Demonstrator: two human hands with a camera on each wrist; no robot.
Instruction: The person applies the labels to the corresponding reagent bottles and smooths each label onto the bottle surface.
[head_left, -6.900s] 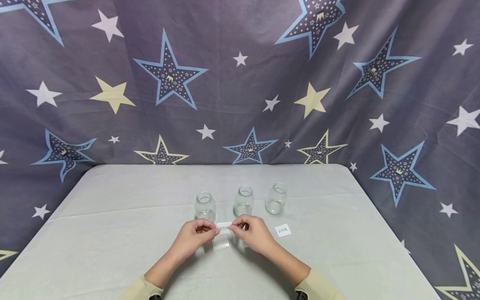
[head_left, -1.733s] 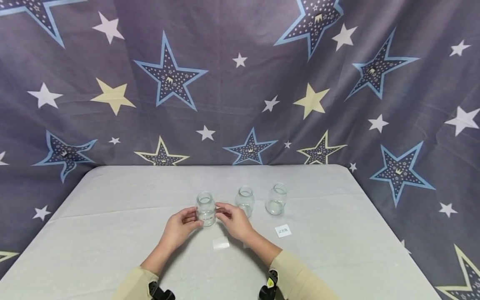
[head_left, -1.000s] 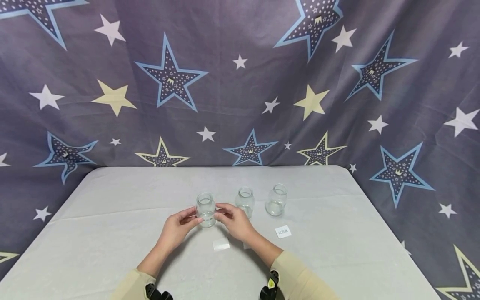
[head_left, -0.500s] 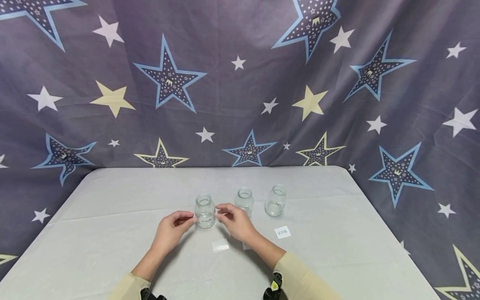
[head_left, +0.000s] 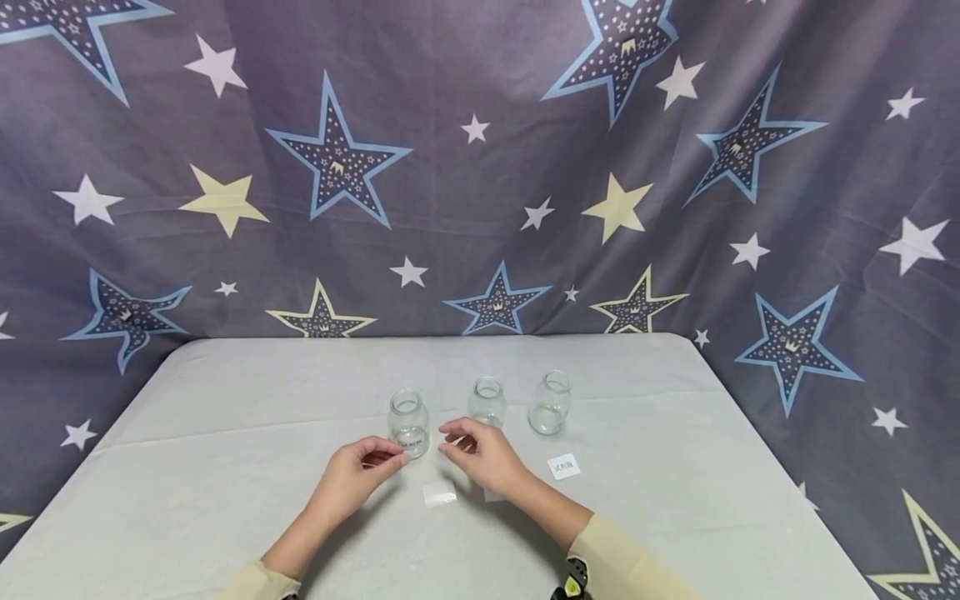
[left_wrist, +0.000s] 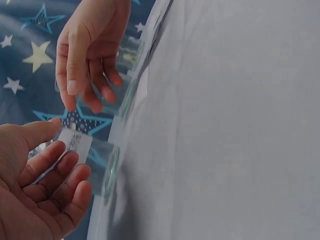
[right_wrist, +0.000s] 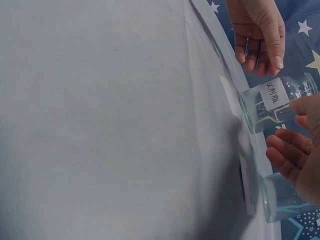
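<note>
Clear glass jar (head_left: 408, 421): round-shouldered, wide-mouthed, standing upright between the two hands.
White rectangular paper label (right_wrist: 273, 94): low on the jar's front, bearing black characters.
Left hand (head_left: 354, 477): bare, fingers loosely bent, holding nothing; just beside the jar's lower left. Whether a fingertip touches the glass, I cannot tell.
Right hand (head_left: 484, 458): bare, fingers relaxed, slight gap between thumb and forefinger, holding nothing; right of the jar, apart from it.
Second clear glass jar (head_left: 487, 398): right of the labelled jar, partly behind the right hand.
Third clear glass jar (head_left: 551, 406): farther right of the labelled jar.
White card with dark characters (head_left: 564, 466): flat, front-right of the labelled jar, well apart.
Whitish glossy rectangle (head_left: 439, 494): flat, in front of the labelled jar.
Pale grey tablecloth (head_left: 225, 450): beneath the labelled jar.
</note>
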